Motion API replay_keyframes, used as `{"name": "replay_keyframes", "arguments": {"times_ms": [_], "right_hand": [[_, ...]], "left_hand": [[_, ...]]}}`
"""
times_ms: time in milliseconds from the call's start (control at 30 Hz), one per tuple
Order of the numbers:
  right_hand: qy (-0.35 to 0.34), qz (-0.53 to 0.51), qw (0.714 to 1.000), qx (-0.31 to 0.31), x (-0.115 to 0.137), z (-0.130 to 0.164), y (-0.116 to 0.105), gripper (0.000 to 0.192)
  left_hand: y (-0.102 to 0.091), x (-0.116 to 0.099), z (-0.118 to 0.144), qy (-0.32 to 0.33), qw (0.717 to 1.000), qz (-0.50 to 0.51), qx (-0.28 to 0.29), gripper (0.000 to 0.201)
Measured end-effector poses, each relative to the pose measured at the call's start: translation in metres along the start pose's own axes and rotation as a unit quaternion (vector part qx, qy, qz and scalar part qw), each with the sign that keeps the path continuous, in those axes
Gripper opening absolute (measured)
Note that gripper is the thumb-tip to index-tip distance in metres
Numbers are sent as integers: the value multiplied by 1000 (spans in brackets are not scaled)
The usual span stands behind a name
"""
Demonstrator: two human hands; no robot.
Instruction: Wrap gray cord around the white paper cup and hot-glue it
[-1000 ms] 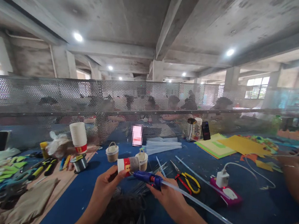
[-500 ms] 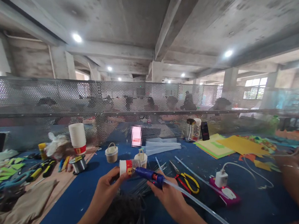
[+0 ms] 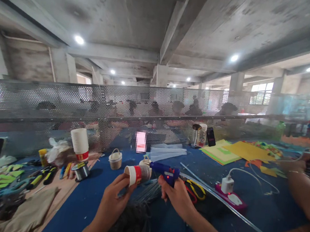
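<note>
Closest in, a dark tangle of wire (image 3: 129, 226) lies on the blue table (image 3: 243, 223) between the person's forearms. Just above it, the left hand (image 3: 114, 198) grips a paper cup (image 3: 137, 174) tipped on its side, white rim toward the person, a red band behind it and grey winding round the body. The right hand (image 3: 176, 195) is closed around the handle of a blue glue gun (image 3: 165, 169), whose nozzle meets the cup's far end. A long clear glue stick (image 3: 226, 205) runs from the back of the gun away to the right across the table.

Just behind the gun lie yellow-handled pliers (image 3: 195, 188), then a white charger (image 3: 227, 184) on a pink pack. A small basket (image 3: 115, 159) stands beyond the cup, and to the left a stack of paper cups (image 3: 79, 143) beside a wire spool (image 3: 81, 170). Far right, another person's arm (image 3: 305, 192) rests on the table near yellow sheets (image 3: 246, 150). A perforated metal screen (image 3: 59, 105) closes off the back.
</note>
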State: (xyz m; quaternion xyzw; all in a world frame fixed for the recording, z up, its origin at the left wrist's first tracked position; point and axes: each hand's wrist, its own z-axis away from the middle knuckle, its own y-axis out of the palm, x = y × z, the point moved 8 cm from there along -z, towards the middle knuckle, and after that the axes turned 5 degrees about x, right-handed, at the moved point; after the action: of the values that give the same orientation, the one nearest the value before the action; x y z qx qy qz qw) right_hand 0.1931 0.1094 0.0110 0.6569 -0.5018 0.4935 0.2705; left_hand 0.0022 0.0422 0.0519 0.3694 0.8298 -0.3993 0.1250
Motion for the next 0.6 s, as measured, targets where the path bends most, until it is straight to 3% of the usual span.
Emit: {"name": "replay_keyframes", "arguments": {"times_ms": [200, 367, 500, 600], "right_hand": [[50, -137, 987, -63, -9, -6, -17, 36], [153, -287, 937, -132, -38, -1, -43, 24], [213, -314, 913, -150, -60, 3, -69, 12], [253, -320, 901, -147, -73, 8, -85, 17]], "left_hand": [[2, 0, 3, 17, 1000, -21, 3, 23], [-2, 5, 2, 6, 1000, -10, -6, 25], [-2, 8, 2, 8, 1000, -7, -18, 26], [0, 10, 2, 7, 1000, -6, -14, 26]]}}
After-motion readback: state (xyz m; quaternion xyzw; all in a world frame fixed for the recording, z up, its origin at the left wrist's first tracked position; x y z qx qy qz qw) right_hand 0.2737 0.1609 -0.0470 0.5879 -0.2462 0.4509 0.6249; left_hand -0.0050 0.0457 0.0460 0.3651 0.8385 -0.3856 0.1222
